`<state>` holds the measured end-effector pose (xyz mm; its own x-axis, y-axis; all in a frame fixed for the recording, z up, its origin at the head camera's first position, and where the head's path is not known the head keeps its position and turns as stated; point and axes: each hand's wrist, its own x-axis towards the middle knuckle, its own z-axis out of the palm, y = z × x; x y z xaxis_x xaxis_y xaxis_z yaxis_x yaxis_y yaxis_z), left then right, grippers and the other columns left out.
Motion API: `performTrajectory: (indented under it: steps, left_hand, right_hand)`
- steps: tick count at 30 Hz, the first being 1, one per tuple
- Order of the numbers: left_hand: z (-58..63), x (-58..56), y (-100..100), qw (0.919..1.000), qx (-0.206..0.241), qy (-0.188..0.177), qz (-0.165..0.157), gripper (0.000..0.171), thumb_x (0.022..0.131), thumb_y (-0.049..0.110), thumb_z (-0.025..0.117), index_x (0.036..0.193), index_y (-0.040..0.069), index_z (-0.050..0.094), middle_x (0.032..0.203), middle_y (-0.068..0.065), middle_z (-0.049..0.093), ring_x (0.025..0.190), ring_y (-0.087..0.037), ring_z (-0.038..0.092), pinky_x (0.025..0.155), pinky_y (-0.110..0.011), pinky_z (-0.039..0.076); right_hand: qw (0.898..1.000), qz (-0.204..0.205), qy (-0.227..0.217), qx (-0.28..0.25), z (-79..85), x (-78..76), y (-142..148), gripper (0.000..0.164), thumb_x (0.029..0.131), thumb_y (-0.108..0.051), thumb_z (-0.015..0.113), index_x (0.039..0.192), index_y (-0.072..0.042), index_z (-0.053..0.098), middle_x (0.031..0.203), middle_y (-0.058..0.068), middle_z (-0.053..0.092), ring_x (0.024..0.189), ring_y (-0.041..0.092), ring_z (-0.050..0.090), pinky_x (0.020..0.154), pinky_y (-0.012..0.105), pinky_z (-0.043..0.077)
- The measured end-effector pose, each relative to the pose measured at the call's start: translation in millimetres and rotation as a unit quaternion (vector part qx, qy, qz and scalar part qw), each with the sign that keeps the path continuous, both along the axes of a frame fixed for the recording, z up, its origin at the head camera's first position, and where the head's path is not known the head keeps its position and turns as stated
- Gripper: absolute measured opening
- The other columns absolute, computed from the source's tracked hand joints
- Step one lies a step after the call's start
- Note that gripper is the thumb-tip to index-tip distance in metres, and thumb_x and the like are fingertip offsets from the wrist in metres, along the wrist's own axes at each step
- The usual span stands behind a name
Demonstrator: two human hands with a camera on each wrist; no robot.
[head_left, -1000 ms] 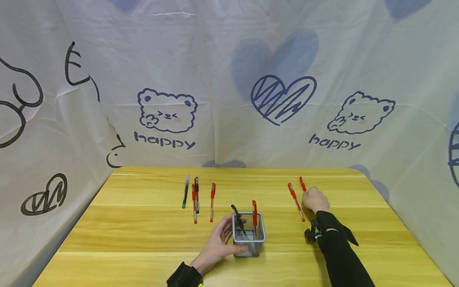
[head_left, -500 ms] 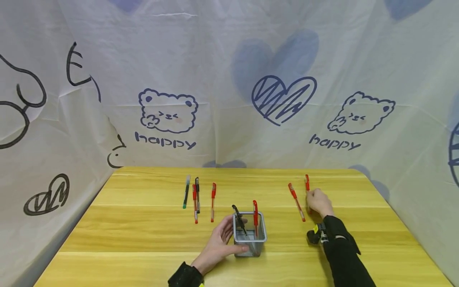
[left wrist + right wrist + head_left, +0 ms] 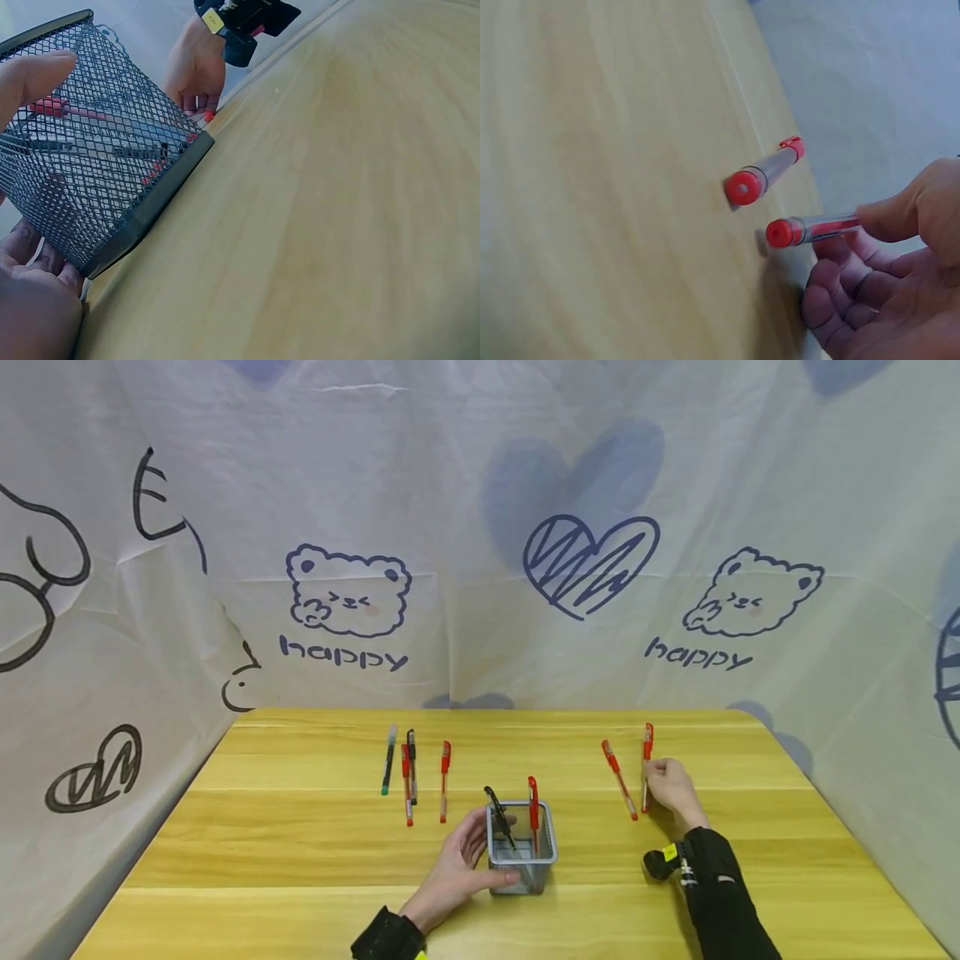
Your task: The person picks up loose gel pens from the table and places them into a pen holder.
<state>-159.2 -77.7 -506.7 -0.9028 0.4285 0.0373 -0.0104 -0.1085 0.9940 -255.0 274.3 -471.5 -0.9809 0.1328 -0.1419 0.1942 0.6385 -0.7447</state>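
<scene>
My left hand (image 3: 453, 870) grips a silver wire-mesh pen holder (image 3: 535, 880) near the front of the table, thumb on the near wall and fingers round its left side. Inside the holder lean a black pen (image 3: 500, 821) and a red pen (image 3: 533, 804). Over at the right, thumb and fingers of my right hand (image 3: 675, 789) pinch a clear-barrelled red gel pen (image 3: 829, 227) by its barrel, its red cap pointing to the back. Just left of it lies another red pen (image 3: 619, 778), slanted on the wood.
On the left half of the wooden table (image 3: 285, 843) lie a green-tipped pen (image 3: 388, 762), a black pen (image 3: 412, 747) and two red pens, one (image 3: 407, 785) overlapping the black one, the other (image 3: 445, 781) apart. A printed white cloth (image 3: 472, 610) hangs behind.
My right hand has moved slightly right and toward me, and the red pen at its fingers has swung from slanted to nearly straight front to back. The left hand and pen holder stay put.
</scene>
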Motion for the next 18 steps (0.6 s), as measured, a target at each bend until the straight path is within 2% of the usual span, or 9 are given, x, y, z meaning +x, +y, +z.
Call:
performTrajectory:
  steps: [2, 3, 5, 6, 10, 13, 16, 18]
  left_hand:
    - [-0.1, 0.0, 0.0, 1.0000, -0.001, 0.000, 0.001, 0.086, 0.078, 0.005, 0.082, 0.151, 0.006, 0.037, 0.153, -0.015, 0.048, 0.143, -0.020, 0.045, 0.129, -0.046, 0.023]
    - [-0.6, -0.1, 0.0, 1.0000, 0.000, 0.002, 0.000, 0.086, 0.078, 0.005, 0.082, 0.151, 0.006, 0.036, 0.153, -0.016, 0.048, 0.143, -0.021, 0.045, 0.129, -0.046, 0.023]
    - [-0.8, -0.7, -0.1, 1.0000, 0.000, 0.002, 0.000, 0.085, 0.078, 0.005, 0.082, 0.151, 0.006, 0.037, 0.153, -0.016, 0.048, 0.143, -0.020, 0.045, 0.129, -0.043, 0.025]
    - [-1.1, -0.9, -0.2, 1.0000, 0.001, 0.003, -0.001, 0.085, 0.078, 0.005, 0.082, 0.151, 0.006, 0.037, 0.153, -0.016, 0.048, 0.143, -0.020, 0.045, 0.129, -0.041, 0.025]
    - [-2.0, -1.3, 0.1, 0.9999, 0.009, -0.004, -0.002, 0.087, 0.078, 0.005, 0.083, 0.151, 0.008, 0.037, 0.154, -0.014, 0.048, 0.139, -0.009, 0.047, 0.122, -0.017, 0.032]
    - [-3.0, -1.6, 0.3, 0.9999, 0.015, -0.005, -0.004, 0.088, 0.077, 0.006, 0.084, 0.151, 0.009, 0.037, 0.154, -0.014, 0.047, 0.135, -0.001, 0.048, 0.114, -0.006, 0.032]
    - [-3.9, -1.8, -0.1, 0.9998, 0.017, -0.003, -0.006, 0.088, 0.077, 0.006, 0.083, 0.152, 0.008, 0.036, 0.155, -0.015, 0.046, 0.133, 0.002, 0.049, 0.115, -0.007, 0.032]
    - [-4.2, -2.0, -0.2, 0.9999, 0.015, -0.003, -0.006, 0.088, 0.077, 0.006, 0.083, 0.152, 0.008, 0.036, 0.155, -0.015, 0.046, 0.133, 0.002, 0.049, 0.117, -0.010, 0.032]
  right_hand:
    - [1.000, -0.004, 0.009, -0.011, 0.7, 3.7, -0.2, 0.049, 0.108, -0.020, 0.035, 0.135, 0.019, 0.044, 0.131, 0.041, 0.050, 0.120, 0.053, 0.052, 0.095, 0.054, 0.052]
    - [1.000, -0.008, 0.016, -0.015, 0.6, 5.2, -0.3, 0.049, 0.107, -0.021, 0.035, 0.135, 0.019, 0.044, 0.132, 0.042, 0.050, 0.121, 0.053, 0.052, 0.096, 0.054, 0.051]
    - [0.999, -0.016, 0.029, -0.021, 0.3, 8.4, -0.8, 0.049, 0.107, -0.021, 0.037, 0.136, 0.018, 0.044, 0.131, 0.041, 0.052, 0.119, 0.051, 0.054, 0.093, 0.047, 0.054]
    - [0.999, -0.020, 0.038, -0.024, 0.1, 9.8, -1.3, 0.048, 0.107, -0.020, 0.037, 0.135, 0.018, 0.045, 0.130, 0.041, 0.053, 0.117, 0.050, 0.055, 0.089, 0.042, 0.054]
    - [0.997, -0.036, 0.062, -0.038, 1.4, 17.0, -4.6, 0.047, 0.107, -0.021, 0.039, 0.135, 0.015, 0.047, 0.120, 0.035, 0.062, 0.104, 0.038, 0.062, 0.077, 0.022, 0.047]
    - [0.995, -0.041, 0.072, -0.049, 2.7, 22.2, -4.6, 0.045, 0.107, -0.022, 0.041, 0.135, 0.012, 0.048, 0.107, 0.025, 0.069, 0.090, 0.021, 0.063, 0.072, 0.018, 0.045]
    - [0.992, -0.040, 0.090, -0.073, 3.4, 25.3, -3.0, 0.044, 0.106, -0.022, 0.043, 0.136, 0.011, 0.047, 0.098, 0.010, 0.072, 0.081, 0.005, 0.059, 0.067, 0.017, 0.046]
    - [0.989, -0.035, 0.110, -0.090, 5.7, 28.0, -3.1, 0.043, 0.107, -0.021, 0.045, 0.136, 0.011, 0.046, 0.096, 0.003, 0.072, 0.077, 0.001, 0.059, 0.068, 0.017, 0.050]
